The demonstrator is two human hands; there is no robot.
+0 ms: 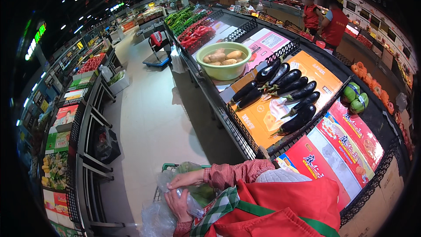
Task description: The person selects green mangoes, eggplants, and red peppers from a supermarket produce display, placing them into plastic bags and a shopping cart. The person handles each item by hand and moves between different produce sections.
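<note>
Both my hands are close together at the bottom centre, over a shopping cart (178, 165) with a green rim. The fingers of my left hand (178, 204) curl on a clear plastic bag (193, 206). Just above it, my right hand (186, 179) pinches the bag's thin film. Beneath and behind my hands, bagged green vegetables (203, 193) lie in the cart. More crumpled clear plastic (158, 219) hangs at the lower left. On the stand to the right are dark eggplants (289, 80) and a green basin (223, 69) of potatoes in water.
A produce stand (227, 115) with black mesh dividers runs along the right. Another produce stand (87, 138) borders the aisle on the left. Farther up the aisle is a blue-based trolley (156, 60). Two people in red vests (334, 28) stand at the upper right.
</note>
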